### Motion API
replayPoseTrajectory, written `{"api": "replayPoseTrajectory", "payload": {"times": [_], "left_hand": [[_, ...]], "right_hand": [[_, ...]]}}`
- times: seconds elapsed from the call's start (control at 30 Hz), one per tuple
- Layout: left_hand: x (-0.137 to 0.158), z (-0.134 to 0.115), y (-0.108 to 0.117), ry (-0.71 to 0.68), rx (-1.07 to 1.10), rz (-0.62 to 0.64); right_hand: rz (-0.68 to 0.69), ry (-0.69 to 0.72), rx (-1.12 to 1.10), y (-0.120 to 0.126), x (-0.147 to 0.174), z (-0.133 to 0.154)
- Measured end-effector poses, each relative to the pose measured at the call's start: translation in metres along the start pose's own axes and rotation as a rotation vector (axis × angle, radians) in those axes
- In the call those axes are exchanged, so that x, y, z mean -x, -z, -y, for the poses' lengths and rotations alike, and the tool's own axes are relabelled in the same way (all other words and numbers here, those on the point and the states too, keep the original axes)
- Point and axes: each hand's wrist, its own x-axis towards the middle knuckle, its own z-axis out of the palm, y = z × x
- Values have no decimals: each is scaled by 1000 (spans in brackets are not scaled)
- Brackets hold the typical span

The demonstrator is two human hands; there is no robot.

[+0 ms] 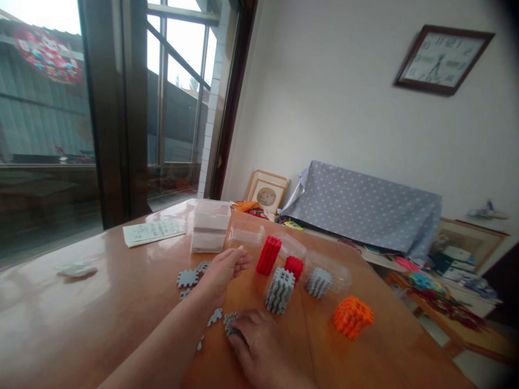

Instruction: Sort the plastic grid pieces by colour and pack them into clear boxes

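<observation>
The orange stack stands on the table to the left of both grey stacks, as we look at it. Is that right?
Not quite: the head view shows the orange stack standing on the table to the right of both the taller grey stack and the shorter grey stack.

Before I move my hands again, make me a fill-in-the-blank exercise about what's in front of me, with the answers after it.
1. Of the stacks on the table, the rightmost in the picture is colored ____.
2. The right hand touches a piece colored ____.
3. In the picture, the taller red stack stands to the ____ of the shorter red stack.
4. Above the polka-dot cloth, a ____ with numerals hangs on the wall.

Answers: orange; gray; left; clock.
</observation>
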Motion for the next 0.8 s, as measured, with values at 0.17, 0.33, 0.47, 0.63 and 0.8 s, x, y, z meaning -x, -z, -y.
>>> {"api": "replayPoseTrajectory", "payload": {"times": [0.17,0.33,0.47,0.63,0.8], "left_hand": [[3,2,-3,-10,-64,73],[10,-1,-6,-18,-160,185],[18,-3,-9,-12,-186,346],[27,0,-15,5,-229,541],[33,2,-22,52,-173,616]], "right_hand": [[-152,-86,-90,6,2,-3],[-366,-402,-517,20,8,-11],[-524,-562,-856,33,6,-14],[-630,-577,-1065,43,2,-12],[-576,-523,-1042,46,4,-13]]}}
